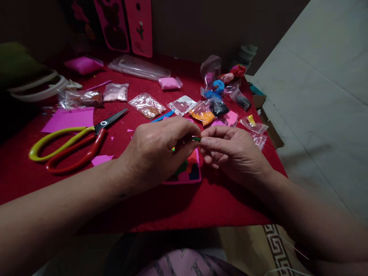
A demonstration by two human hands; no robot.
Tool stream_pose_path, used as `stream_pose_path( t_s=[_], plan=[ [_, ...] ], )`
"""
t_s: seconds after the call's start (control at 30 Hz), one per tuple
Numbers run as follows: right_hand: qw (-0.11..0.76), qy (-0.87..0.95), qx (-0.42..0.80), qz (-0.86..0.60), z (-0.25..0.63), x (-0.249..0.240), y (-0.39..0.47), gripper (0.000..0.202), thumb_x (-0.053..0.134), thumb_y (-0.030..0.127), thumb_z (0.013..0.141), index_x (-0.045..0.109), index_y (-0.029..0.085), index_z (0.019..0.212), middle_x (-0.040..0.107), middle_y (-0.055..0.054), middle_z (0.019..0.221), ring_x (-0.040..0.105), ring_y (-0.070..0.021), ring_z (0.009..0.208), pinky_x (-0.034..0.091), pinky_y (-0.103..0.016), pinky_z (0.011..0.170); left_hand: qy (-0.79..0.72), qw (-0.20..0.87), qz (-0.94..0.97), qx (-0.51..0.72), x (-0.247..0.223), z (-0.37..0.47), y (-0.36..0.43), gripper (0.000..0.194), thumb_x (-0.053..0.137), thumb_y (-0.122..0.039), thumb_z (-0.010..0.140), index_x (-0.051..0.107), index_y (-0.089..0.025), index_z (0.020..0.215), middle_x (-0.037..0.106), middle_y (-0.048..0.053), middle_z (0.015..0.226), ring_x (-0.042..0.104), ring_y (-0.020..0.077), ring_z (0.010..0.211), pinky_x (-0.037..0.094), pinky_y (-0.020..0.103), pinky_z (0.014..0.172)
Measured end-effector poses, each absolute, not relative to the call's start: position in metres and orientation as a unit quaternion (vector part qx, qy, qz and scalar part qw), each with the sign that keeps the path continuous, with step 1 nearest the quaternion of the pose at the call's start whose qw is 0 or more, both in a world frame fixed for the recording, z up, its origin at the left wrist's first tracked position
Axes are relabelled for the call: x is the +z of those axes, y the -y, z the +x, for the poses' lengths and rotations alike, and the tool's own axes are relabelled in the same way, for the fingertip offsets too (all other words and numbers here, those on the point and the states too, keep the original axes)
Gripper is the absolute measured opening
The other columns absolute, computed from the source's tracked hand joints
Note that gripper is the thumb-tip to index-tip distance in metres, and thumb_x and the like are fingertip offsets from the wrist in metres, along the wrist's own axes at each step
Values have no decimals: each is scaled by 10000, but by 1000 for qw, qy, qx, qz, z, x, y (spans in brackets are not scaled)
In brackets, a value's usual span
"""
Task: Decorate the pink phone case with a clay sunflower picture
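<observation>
Fingers nearly closed, thumb against forefinger, my right hand (238,149) pinches the right end of a small green piece (196,138) above a red-covered table (201,211). Curled close about the piece's other end are the fingertips of my left hand (156,151), a narrow gap between thumb and forefinger; whether they grip or merely steady it, I cannot tell. Two-handed handling of the piece is the step in hand, by my judgement, and so slight a thing calls for light, even pressure at both ends. Below, partly hidden by my left hand, lies a pink-edged panel (200,168) with patches of colour. Bags of orange material (202,116) and black material (219,109) lie on the far side, near a blue tool (163,116); open scissors (104,123) with yellow and red handles rest to the left.
</observation>
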State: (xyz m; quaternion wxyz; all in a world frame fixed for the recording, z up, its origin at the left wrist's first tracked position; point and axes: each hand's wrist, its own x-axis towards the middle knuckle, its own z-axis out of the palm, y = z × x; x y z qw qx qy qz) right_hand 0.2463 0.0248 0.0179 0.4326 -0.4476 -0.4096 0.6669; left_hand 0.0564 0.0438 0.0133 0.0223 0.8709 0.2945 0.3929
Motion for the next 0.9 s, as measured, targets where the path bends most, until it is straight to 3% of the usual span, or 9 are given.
stream_pose_path(
  t_s=[0.27, 0.63, 0.9],
  plan=[
    [428, 414, 684, -421, 248, 19, -24, 228, 814, 334, 765, 685, 146, 758, 681, 3, 646, 596, -69, 480, 400, -140, 384, -294, 12, 869, 398, 17, 58, -41, 52, 655, -136, 908, 702, -123, 888, 723, -2, 750, 656, 96, 648, 515, 183, 673],
    [427, 399, 688, -430, 247, 18, -24, 221, 861, 250, 696, 676, 143, 751, 675, 15, 612, 587, -60, 455, 388, -121, 374, -285, 19, 871, 400, 13, 58, -43, 73, 641, -128, 906, 709, -105, 890, 729, 16, 747, 658, 100, 642, 485, 185, 626],
    [424, 411, 683, -430, 247, 17, -24, 215, 788, 305, 794, 674, 133, 736, 687, -5, 623, 596, -64, 456, 401, -121, 368, -284, 20, 871, 399, 14, 61, -43, 70, 649, -125, 908, 711, -99, 889, 730, 22, 752, 681, 108, 689, 500, 178, 669]
  ],
)
